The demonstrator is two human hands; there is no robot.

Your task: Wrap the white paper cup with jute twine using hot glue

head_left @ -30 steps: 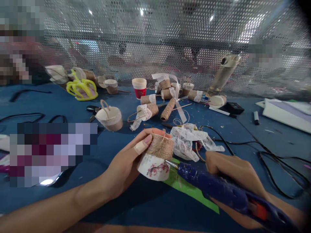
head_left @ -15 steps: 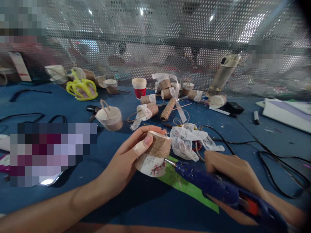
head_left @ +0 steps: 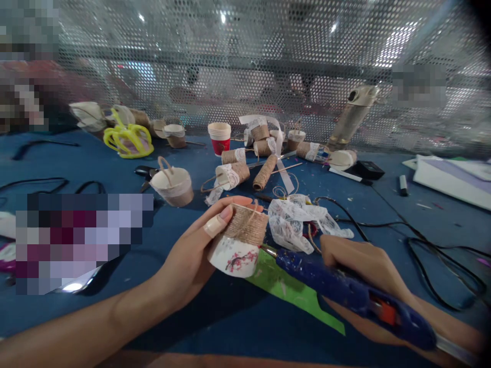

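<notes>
My left hand [head_left: 201, 243] is closed round a paper cup [head_left: 236, 258], its base wrapped in brown twine [head_left: 249, 222] and its white lower part printed with pink blossom. A bandage circles the thumb, which presses on the twine. In my right hand [head_left: 364, 271] is a blue glue gun [head_left: 341, 289] with a red-orange part. Its metal nozzle meets the cup's side, just below the twine. Under both lies a green strip [head_left: 291, 291] on the blue table. Right behind the cup is a bunched length of white lace [head_left: 293, 222].
Several twine-and-lace cups, a twine spool [head_left: 264, 174] and a stack of paper cups [head_left: 219, 138] stand farther back. Black cables [head_left: 445, 255] loop at right. A bottle [head_left: 353, 115] leans by the perforated metal screen [head_left: 245, 61]. A yellow basket-like piece [head_left: 128, 140] sits at left.
My left hand has turned the cup and shifted it slightly left, so more of the blossom print and a loose twine end show. The glue gun nozzle stays against its side.
</notes>
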